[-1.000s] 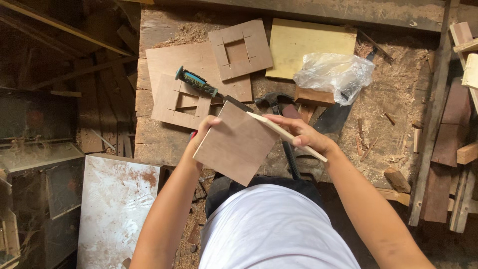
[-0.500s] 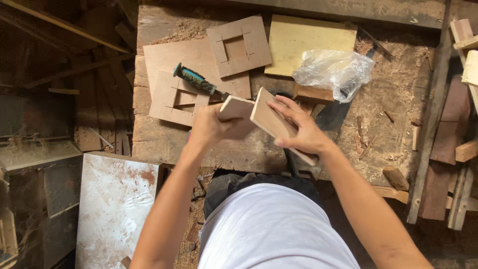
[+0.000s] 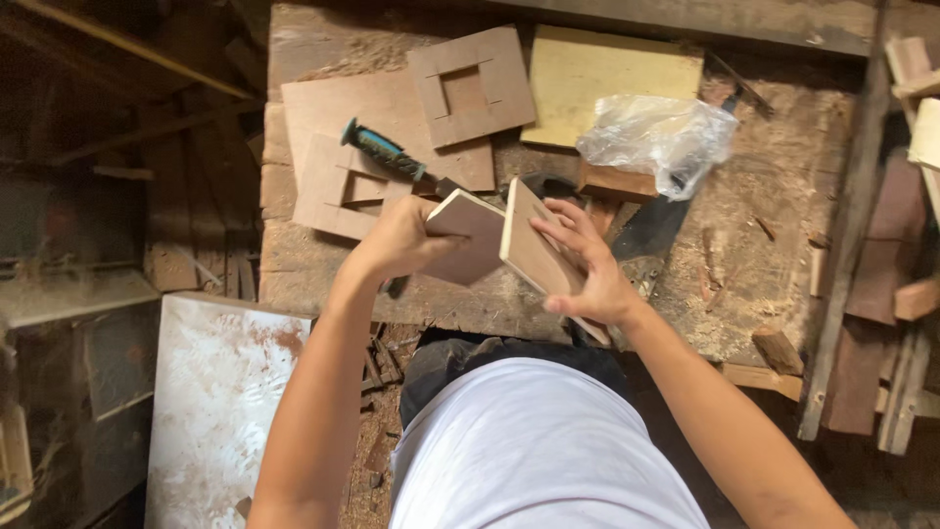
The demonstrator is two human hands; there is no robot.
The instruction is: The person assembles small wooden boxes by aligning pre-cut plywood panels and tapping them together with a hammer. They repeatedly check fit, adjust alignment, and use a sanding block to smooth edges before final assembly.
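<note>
My left hand (image 3: 397, 240) grips a small square plywood panel (image 3: 470, 240) by its left edge, held flat above the workbench (image 3: 744, 245). In my right hand (image 3: 587, 269) is a second plywood panel (image 3: 534, 255), tilted up on edge. Its upper edge butts against the right edge of the first panel, so the two meet at an angle. A chisel with a green and black handle (image 3: 377, 150) lies on the bench just behind my left hand, on a plywood piece with a cut-out (image 3: 333, 191).
More plywood pieces lie further back: a square with a square hole (image 3: 470, 88), a large sheet (image 3: 362, 103) and a yellowish board (image 3: 612, 73). A clear plastic bag (image 3: 656, 137) sits right of centre. Wood scraps (image 3: 901, 294) pile at the right. A white stained panel (image 3: 220, 411) leans below left.
One flat panel and a thin edge-on piece were held lower, nearer my body. Now both panels sit higher over the bench, joined at an angle, my right hand flat on the tilted one.
</note>
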